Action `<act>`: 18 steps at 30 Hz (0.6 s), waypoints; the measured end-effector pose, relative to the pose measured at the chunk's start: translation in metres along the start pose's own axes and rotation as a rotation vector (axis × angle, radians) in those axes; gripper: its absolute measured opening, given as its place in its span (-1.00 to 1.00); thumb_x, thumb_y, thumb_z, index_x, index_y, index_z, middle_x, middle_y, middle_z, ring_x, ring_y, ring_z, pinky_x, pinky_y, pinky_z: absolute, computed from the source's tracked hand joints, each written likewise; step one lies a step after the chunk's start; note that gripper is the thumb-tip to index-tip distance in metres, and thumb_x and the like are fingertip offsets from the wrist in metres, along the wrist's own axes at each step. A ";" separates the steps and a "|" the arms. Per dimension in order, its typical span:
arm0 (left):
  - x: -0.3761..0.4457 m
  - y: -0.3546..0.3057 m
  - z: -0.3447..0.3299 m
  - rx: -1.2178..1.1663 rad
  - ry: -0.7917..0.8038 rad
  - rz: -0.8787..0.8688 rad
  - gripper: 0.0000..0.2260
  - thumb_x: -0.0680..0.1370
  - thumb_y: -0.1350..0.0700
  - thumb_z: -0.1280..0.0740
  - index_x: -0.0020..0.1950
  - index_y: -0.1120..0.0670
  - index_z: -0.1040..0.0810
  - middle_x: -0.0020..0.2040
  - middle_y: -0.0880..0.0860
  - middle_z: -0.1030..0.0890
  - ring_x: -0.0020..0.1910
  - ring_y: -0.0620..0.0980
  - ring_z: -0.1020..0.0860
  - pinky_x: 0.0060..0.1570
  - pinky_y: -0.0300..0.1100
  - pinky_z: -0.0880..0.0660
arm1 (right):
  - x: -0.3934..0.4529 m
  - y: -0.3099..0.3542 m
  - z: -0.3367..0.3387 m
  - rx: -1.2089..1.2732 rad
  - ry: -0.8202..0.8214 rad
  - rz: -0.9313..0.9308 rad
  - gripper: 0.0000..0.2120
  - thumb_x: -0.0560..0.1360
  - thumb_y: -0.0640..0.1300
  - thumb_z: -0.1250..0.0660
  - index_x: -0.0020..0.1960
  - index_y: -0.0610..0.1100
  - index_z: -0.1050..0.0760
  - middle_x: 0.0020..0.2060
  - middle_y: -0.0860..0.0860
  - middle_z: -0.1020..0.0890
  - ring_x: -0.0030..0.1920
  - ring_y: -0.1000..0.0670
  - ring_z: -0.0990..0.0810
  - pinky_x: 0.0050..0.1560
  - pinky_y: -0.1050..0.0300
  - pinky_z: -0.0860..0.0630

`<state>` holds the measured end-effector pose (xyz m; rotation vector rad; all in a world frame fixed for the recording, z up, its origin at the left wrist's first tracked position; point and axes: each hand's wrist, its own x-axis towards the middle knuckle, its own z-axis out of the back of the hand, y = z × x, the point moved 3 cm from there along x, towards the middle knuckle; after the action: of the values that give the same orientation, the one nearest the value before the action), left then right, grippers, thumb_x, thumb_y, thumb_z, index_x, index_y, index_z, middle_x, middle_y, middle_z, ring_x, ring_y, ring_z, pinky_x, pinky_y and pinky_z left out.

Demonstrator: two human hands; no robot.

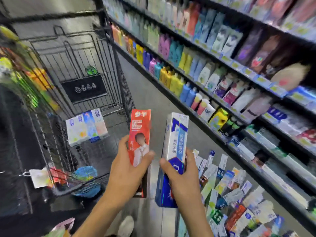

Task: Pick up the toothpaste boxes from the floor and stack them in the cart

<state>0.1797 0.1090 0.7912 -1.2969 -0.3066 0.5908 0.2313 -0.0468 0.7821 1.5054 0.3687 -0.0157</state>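
Starting at the left of the frame: wire cart (82, 69), black mesh, fills the upper left and centre left. Inside it, a short row of pale boxes (86, 126) lies side by side on the cart floor, just left of centre. Lower in the cart, a white tag (40, 178) hangs on the wire at lower left, with a blue round item (85, 175) beside it; blur prevents telling what it is.

Centre, lower half: left hand (127, 175) grips a red box (139, 147), fingers wrapped behind it and thumb across the front. Box is held upright, tilted slightly, over the gap between cart and floor pile.

Just right of it: right hand (179, 175) grips a blue and white box (174, 151), thumb on the front, fingers curled round the far edge. Box also upright; the two boxes are near but not touching.

Lower right: pile of toothpaste boxes (239, 199) lies scattered on the grey floor (153, 93), at mixed angles, against the foot of the shelves.

Right and upper right: shelves (222, 60) run diagonally, stocked with coloured bottles and cartons, motion-blurred.

Bottom centre: a white shoe (126, 226).
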 end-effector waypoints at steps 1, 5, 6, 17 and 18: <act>0.007 -0.005 0.011 0.002 -0.025 0.012 -0.53 0.42 -0.21 -0.50 0.19 -0.47 -0.32 0.03 -0.52 -0.54 -0.02 -0.49 -0.54 -0.14 -0.45 -0.36 | 0.007 0.010 -0.012 -0.022 0.033 -0.001 -0.47 0.30 0.11 -0.52 0.23 0.25 -0.46 0.01 0.19 -0.71 0.00 0.09 -0.70 0.11 -0.08 -0.64; 0.043 -0.007 0.055 -0.014 -0.136 0.072 -0.60 0.45 -0.21 -0.49 0.16 -0.40 -0.35 0.02 -0.45 -0.57 -0.03 -0.44 -0.56 -0.20 -0.48 -0.39 | 0.038 0.036 -0.070 -0.126 0.158 0.007 -0.52 0.33 0.12 -0.51 0.21 0.22 -0.47 0.02 0.19 -0.71 -0.02 0.12 -0.71 0.07 -0.04 -0.64; 0.053 -0.003 0.066 -0.016 -0.168 0.091 -0.60 0.44 -0.22 -0.48 0.18 -0.35 -0.36 0.02 -0.42 -0.59 -0.03 -0.42 -0.56 -0.20 -0.46 -0.40 | 0.049 0.039 -0.085 -0.150 0.182 0.006 -0.49 0.34 0.10 -0.52 0.25 0.19 -0.46 0.04 0.20 -0.70 -0.01 0.13 -0.70 0.08 -0.02 -0.64; 0.200 0.074 0.146 0.071 -0.311 0.256 -0.63 0.42 -0.23 -0.46 0.05 -0.53 -0.32 -0.17 -0.31 -0.60 -0.16 -0.53 -0.50 -0.23 -0.48 -0.34 | 0.171 0.006 -0.229 -0.288 0.219 -0.093 -0.45 0.38 -0.06 -0.59 0.26 0.21 -0.43 0.03 0.24 -0.69 -0.01 0.25 -0.67 -0.06 0.34 -0.57; 0.211 0.083 0.149 0.083 -0.312 0.275 -0.63 0.45 -0.20 -0.47 0.04 -0.50 -0.33 -0.19 -0.26 -0.60 -0.20 -0.51 -0.51 -0.26 -0.49 -0.34 | 0.180 0.000 -0.239 -0.289 0.215 -0.113 -0.47 0.38 -0.06 -0.59 0.24 0.21 -0.44 0.01 0.26 -0.69 -0.02 0.24 -0.67 -0.07 0.33 -0.57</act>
<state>0.2530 0.3622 0.7270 -1.1736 -0.3583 1.0344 0.3470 0.2249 0.7321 1.2013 0.6024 0.1071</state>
